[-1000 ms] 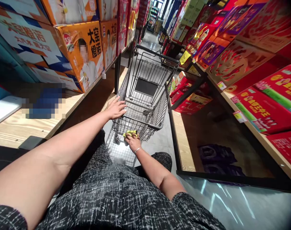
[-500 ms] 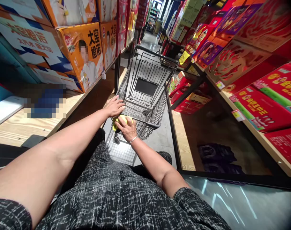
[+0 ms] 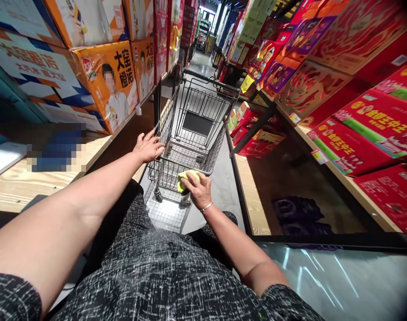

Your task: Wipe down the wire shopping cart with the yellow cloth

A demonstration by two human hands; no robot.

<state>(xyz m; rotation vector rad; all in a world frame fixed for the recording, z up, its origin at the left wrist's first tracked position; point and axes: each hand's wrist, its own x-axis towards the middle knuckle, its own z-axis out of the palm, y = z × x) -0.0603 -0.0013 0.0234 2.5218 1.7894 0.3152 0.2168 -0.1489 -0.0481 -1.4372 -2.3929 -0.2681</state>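
Note:
A black wire shopping cart stands in the aisle before me, its near end toward my body. My left hand rests on the cart's near left corner with its fingers spread over the top rim. In my right hand a yellow cloth is bunched, pressed at the near rim toward the right corner. A thin bracelet circles my right wrist. The fingers of that hand curl over the cloth and hide part of it. The cart's basket shows bare wire.
Stacked orange drink cartons stand on the left wooden shelf, close beside the cart. Red gift boxes fill the right shelf, whose dark frame leans near the cart. Grey floor runs between the shelves.
My right hand has slid the yellow cloth rightward along the cart's near rim, away from my left hand. My left hand stays at the left corner. The view has shifted slightly.

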